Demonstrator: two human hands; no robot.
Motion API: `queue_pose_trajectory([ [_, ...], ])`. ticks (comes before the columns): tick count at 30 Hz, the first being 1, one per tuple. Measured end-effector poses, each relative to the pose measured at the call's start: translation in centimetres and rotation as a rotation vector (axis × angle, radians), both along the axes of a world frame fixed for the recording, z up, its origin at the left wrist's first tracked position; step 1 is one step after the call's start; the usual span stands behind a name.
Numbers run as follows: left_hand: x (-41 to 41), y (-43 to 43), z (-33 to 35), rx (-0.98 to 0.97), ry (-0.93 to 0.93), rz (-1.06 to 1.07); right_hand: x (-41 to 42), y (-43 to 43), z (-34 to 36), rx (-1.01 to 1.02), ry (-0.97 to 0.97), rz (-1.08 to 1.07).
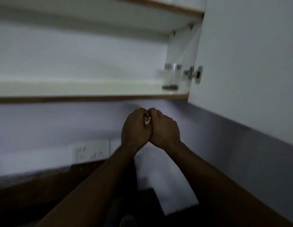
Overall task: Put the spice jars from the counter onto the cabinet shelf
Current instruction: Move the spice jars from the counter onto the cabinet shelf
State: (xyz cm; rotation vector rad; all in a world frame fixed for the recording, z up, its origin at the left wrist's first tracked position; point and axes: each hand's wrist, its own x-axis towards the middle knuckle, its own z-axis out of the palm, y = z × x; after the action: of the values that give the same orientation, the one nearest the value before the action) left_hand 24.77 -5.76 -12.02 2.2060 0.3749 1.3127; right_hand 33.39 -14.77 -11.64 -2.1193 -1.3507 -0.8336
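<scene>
A clear spice jar [171, 76] with a silver lid and a little dark spice at its bottom stands upright at the right end of the lower cabinet shelf [87, 89]. My left hand [136, 128] and my right hand [163, 128] are pressed together below the shelf's front edge, both with fingers curled shut. No jar shows in either hand. Both hands hang well below and left of the jar. The picture is blurred.
The open cabinet door [249, 63] stands at the right, its hinge [194, 74] just beside the jar. An upper shelf [175, 9] is above. A wall socket [91, 153] sits above the dark counter [44, 185] at lower left.
</scene>
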Motion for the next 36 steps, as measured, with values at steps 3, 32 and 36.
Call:
queue_pose_trajectory([
  [3, -3.2, 0.5, -7.7, -0.059, 0.27, -0.053, -3.0, -0.8, -7.5, -0.216, 0.177, 0.029],
  [32, -12.5, -7.5, -36.6, -0.342, 1.137, -0.134, -12.3, -7.8, -39.7, -0.758, 0.838, -0.005],
  [36, -12.6, -6.9, -36.0, -0.384, 1.107, -0.146, -11.4, -8.5, -39.1, -0.683, 0.809, 0.018],
])
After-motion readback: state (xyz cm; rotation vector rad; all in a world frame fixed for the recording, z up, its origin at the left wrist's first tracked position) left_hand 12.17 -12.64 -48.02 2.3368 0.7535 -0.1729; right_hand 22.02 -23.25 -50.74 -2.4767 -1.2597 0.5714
